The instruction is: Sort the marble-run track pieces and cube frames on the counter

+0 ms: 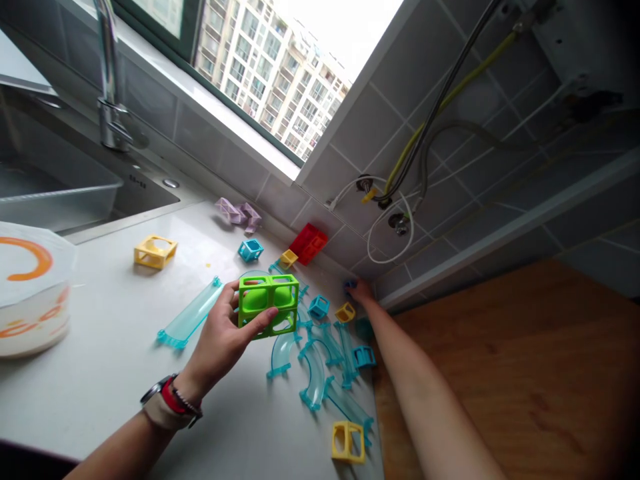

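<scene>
Held up over the counter, my left hand (pixel 227 327) is closed round a bright green toy frame block (pixel 269 303) with several open-sided cells. My right hand (pixel 361 292) reaches to the far corner by the wall, its fingers closed at a small dark blue piece (pixel 349 285), mostly hidden and too small to make out fully. Beneath and beside the green block lie several clear teal track pieces (pixel 314 370), curved and straight. Among them are a blue cube frame (pixel 319 307), a yellow cube frame (pixel 345 312) and another blue cube frame (pixel 363 357).
A red block (pixel 309 243) leans near the tiled wall, with purple pieces (pixel 239 215) further left. One yellow cube frame (pixel 155 252) lies near the sink (pixel 145 197), another yellow frame (pixel 348 442) at the front. A tub (pixel 33 300) stands left; a wooden panel (pixel 500 373) borders the right.
</scene>
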The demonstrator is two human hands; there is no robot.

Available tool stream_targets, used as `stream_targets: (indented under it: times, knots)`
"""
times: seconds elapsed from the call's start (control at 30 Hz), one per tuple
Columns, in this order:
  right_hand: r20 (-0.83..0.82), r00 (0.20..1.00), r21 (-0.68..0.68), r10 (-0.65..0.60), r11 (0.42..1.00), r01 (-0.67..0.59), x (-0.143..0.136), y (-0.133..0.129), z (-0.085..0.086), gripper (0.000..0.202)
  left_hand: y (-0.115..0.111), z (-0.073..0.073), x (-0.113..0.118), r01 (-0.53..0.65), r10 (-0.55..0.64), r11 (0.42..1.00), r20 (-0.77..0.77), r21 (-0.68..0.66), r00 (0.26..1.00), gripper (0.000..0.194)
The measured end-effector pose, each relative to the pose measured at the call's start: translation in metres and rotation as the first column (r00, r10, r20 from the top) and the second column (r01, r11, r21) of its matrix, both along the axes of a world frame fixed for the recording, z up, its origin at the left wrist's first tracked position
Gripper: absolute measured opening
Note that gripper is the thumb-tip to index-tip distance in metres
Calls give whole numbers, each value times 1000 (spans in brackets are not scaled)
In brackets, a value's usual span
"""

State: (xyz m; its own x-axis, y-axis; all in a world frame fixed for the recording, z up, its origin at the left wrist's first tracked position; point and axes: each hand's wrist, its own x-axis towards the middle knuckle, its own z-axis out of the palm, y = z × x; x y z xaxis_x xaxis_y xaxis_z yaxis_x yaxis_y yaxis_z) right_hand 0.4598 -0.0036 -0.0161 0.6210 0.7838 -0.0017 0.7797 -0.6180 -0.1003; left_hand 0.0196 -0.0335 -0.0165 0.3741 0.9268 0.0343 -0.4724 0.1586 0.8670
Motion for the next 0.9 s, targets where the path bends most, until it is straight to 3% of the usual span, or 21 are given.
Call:
stream_targets:
  times: [0.1,0.23,0.4,0.47,0.6,0.77,0.83,0.9]
  knots:
    - [-6,1000,19,-12,1000,12,4,2,1,35,1,-1,-1,-1,1,1000,-5,6,1000,66]
    - [-27,999,117,29,993,-25,-1,-2,16,35,2,-2,-1,-15,15,1000,-16,24,1000,63]
    - [-69,989,296,127,950,-102,-29,-25,39,57,3,-4,0,-20,21,999,-4,47,1000,62]
    - [-86,984,370,156,922,-114,-48,-43,46,55,3,-6,0,-19,19,998,10,51,1000,62]
    - [-95,983,512,159,854,-89,-99,-102,57,52,4,-10,-1,-19,20,999,-5,50,1000,63]
    - [-181,975,603,129,798,6,-168,-208,63,53,2,-15,-1,5,-4,998,-14,63,1000,62]
    - [-219,972,579,83,813,61,-184,-245,68,52,2,-15,0,2,0,998,-23,59,1000,64]
    - [-220,975,460,14,883,91,-191,-275,75,50,2,-15,1,-10,12,998,-39,56,999,65]
